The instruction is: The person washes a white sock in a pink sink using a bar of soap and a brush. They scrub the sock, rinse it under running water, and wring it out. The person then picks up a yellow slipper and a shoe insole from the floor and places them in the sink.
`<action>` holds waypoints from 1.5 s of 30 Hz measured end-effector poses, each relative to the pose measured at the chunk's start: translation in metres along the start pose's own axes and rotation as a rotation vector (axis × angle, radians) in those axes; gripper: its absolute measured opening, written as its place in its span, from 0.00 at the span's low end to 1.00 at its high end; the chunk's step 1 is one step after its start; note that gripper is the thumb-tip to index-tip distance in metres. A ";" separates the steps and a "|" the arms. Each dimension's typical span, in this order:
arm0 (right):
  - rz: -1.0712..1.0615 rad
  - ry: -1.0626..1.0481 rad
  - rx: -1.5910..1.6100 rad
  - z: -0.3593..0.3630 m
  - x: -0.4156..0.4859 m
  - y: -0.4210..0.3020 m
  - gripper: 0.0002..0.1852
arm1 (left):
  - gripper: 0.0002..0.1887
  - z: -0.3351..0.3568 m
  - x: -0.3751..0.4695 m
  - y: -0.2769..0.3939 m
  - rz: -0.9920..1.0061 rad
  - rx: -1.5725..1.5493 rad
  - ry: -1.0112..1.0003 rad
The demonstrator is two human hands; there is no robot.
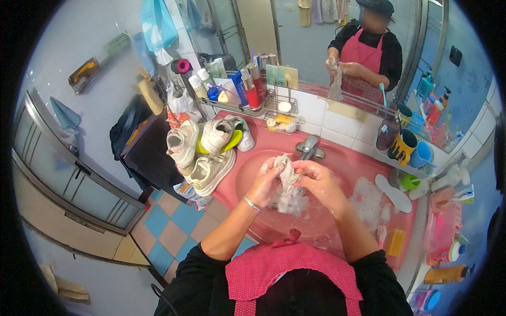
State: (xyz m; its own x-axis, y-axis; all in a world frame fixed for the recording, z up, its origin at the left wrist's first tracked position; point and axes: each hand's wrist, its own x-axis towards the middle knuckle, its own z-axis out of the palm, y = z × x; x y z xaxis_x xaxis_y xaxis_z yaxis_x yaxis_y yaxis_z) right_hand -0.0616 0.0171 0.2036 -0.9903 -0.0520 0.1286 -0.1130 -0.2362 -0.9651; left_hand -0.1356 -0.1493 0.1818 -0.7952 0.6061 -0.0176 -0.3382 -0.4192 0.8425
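A wet, whitish cloth (290,193), bunched at the top, hangs between my hands over the pink washbasin (247,183). My left hand (269,181) grips its upper left side, a bracelet on that wrist. On the other side, the fingers of my right hand (318,181) pinch the cloth's edge. Its lower end hangs near suds in the bowl; whether it touches the water I cannot tell. Just beyond my hands stands the metal faucet (310,148).
Several white sneakers (211,172) are piled on the counter's left end. On the right lie foam (365,201), a white insole (393,193) and a yellow soap bar (395,241). A wire soap rack (278,106) and a cup shelf (407,164) line the wall below the mirror (308,47).
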 end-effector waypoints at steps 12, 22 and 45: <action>0.040 0.296 0.069 0.002 0.002 -0.006 0.09 | 0.13 0.016 0.000 0.004 0.074 0.368 -0.051; -0.010 0.244 -0.151 0.012 0.002 0.021 0.10 | 0.10 -0.009 0.014 0.012 -0.080 -0.052 -0.183; -0.042 0.613 0.178 0.054 0.053 0.073 0.11 | 0.15 -0.043 0.029 -0.007 0.286 0.743 0.235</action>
State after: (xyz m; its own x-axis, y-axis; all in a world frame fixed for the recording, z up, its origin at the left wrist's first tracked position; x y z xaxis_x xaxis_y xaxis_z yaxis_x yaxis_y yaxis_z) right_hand -0.1182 -0.0556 0.1527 -0.8573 0.5133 -0.0389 -0.1900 -0.3858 -0.9028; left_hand -0.1782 -0.1582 0.1523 -0.9123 0.3521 0.2091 0.2483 0.0696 0.9662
